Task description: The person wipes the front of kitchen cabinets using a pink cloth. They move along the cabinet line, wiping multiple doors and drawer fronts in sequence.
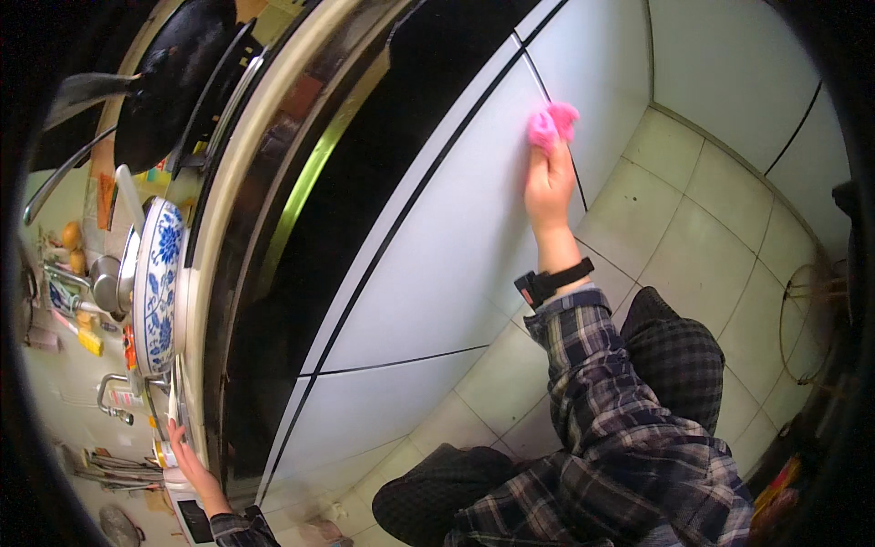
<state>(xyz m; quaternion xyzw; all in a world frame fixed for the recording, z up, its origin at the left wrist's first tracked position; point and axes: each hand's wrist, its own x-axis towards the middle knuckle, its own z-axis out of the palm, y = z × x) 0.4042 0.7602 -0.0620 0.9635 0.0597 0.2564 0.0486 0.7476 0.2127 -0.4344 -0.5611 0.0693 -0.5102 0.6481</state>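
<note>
My right hand [550,187] is closed around a bunched pink cloth [552,126]. The cloth presses on the white cabinet door [437,219], close to the dark seam between two panels. A black band [567,275] circles that wrist, below a plaid sleeve. At the lower left my left hand [193,469] lies with its fingers stretched out on the counter's edge, beside the sink area. Nothing shows in its grasp, though part of the palm is hidden.
A blue-and-white patterned bowl [160,283] stands on the counter. Beyond it are a faucet [114,401], a black pan [178,77] and a yellow brush [89,341]. A black glossy panel [365,155] runs above the doors. My knees are bent over the tiled floor [702,237].
</note>
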